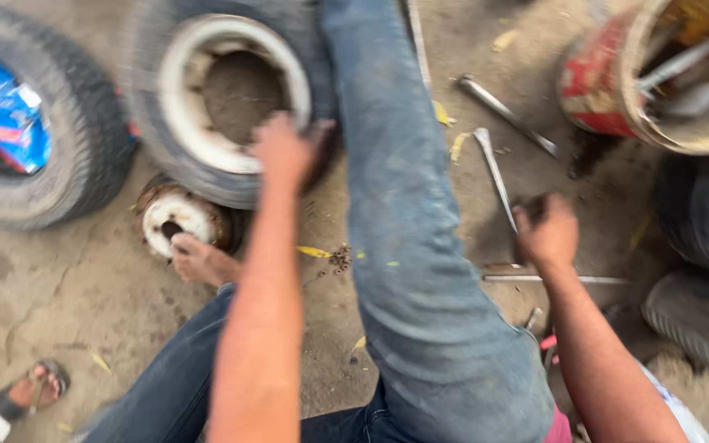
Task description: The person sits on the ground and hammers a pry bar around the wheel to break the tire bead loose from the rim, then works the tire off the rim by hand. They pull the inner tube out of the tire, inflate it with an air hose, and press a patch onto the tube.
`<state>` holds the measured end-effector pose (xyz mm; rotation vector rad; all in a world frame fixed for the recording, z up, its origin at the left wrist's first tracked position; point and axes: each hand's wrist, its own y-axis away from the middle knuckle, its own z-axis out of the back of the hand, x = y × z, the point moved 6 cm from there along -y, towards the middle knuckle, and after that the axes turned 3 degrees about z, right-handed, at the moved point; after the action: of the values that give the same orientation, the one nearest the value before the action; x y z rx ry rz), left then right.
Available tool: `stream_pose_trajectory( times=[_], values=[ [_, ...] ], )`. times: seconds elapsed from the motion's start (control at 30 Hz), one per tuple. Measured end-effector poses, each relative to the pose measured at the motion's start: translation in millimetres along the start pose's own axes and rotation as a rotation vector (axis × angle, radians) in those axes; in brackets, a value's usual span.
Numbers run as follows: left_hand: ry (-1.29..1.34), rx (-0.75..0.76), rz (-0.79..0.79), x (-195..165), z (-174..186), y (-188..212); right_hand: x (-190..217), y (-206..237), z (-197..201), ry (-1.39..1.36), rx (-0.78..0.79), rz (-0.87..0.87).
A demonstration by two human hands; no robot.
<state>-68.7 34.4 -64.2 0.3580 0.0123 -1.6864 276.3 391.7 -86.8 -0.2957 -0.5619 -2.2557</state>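
My left hand [285, 152] reaches forward and lies on the lower sidewall of a tyre [153, 123], beside its white rim [176, 98]. Motion blur hides whether the fingers grip. My right hand [547, 234] is curled around the near end of a flat metal tyre lever [492, 168] that lies on the concrete ground. My right leg [404, 205], in blue jeans, stretches out between the two hands, over the tyre's right side. My bare left foot [198, 261] rests against a small rusty white hub [176, 217] just below the tyre.
A second tyre [51, 139] at the left holds a blue packet [2, 107]. A red bucket [596, 78] with tools lies at the top right, another lever [506, 111] and a thin rod [564, 280] near it. Dark tyres [707, 213] crowd the right. Someone's sandalled foot [34, 390] is at the bottom left.
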Motion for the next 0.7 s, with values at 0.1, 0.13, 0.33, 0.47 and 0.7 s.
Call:
stream_pose_trajectory(
  times=[0.1,0.13,0.33,0.47,0.7],
  values=[
    [0.102,-0.087,-0.01,-19,-9,33,29,-32,16,0.053,-0.223,0.241],
    [0.097,-0.073,-0.003,-16,-9,42,34,-41,17,0.071,-0.227,0.28],
    [0.039,-0.024,-0.089,20,21,54,6,-46,-25,0.219,0.282,-0.011],
    [0.019,-0.116,-0.16,23,34,56,-33,7,-42,0.207,0.453,-0.091],
    [0.058,-0.084,-0.073,25,35,64,8,-17,73,-0.206,-0.152,0.432]
  ],
)
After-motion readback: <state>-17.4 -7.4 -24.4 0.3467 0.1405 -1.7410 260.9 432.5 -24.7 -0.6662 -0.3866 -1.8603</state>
